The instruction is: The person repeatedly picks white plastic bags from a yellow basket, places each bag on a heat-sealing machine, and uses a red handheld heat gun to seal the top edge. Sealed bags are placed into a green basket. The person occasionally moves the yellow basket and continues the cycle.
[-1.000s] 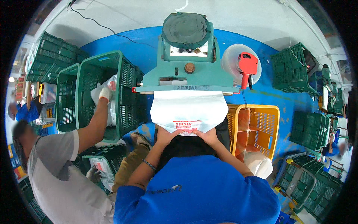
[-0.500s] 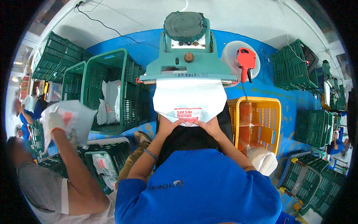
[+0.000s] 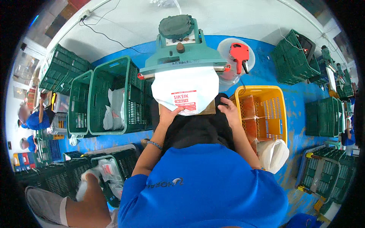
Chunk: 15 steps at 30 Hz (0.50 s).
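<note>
A white plastic bag (image 3: 185, 84) with red print lies under the bar of a green bag sealer (image 3: 182, 55), its far edge hidden there. My left hand (image 3: 172, 115) pinches the bag's near edge. To the right, my right hand (image 3: 227, 109) is off the bag, fingers apart and holding nothing. It hovers between the bag and a yellow crate (image 3: 279, 91). Orange-red flat packs (image 3: 249, 125) stand in that crate, and a white bag (image 3: 273, 155) hangs over its near end.
A red label gun (image 3: 239, 57) rests on a round clear lid right of the sealer. Green crates (image 3: 131, 125) with white bags stand on the left. At lower left, a co-worker's gloved hand (image 3: 91, 176) reaches over another green crate (image 3: 129, 159). More green crates (image 3: 323, 117) are at right.
My right hand has let go of the bag and moved right. The left keeps its grip. The co-worker's hand has gone down to the crate, and the head view has shifted.
</note>
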Available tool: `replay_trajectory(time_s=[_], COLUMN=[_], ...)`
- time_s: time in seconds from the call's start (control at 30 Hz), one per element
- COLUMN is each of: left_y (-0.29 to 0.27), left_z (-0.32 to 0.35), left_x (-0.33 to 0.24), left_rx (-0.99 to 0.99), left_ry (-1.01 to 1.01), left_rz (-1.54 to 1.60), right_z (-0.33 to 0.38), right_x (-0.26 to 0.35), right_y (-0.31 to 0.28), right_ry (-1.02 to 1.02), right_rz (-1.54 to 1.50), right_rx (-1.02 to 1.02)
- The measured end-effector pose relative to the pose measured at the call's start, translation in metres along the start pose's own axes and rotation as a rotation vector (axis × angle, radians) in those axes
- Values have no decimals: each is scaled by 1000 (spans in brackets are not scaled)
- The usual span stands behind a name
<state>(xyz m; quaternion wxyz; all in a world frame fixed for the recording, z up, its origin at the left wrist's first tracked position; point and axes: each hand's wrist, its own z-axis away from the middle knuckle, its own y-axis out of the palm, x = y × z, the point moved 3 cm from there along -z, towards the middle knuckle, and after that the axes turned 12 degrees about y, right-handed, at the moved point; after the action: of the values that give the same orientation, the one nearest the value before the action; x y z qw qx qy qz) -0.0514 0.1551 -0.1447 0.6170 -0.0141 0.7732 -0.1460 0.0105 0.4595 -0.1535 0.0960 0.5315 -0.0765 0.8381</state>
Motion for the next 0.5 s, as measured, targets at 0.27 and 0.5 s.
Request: replay_trajectory(time_s=[0.27, 0.5], left_y=[0, 0], left_z=[-1, 2], left_x=[15, 17], left_rx=[-115, -112], left_ry=[126, 71], left_rz=[-46, -67], right_z=[-50, -139], right_x=[60, 100], right_y=[-7, 34], right_ry=[-81, -654], right_rz=[-17, 468], right_rx=[-174, -348])
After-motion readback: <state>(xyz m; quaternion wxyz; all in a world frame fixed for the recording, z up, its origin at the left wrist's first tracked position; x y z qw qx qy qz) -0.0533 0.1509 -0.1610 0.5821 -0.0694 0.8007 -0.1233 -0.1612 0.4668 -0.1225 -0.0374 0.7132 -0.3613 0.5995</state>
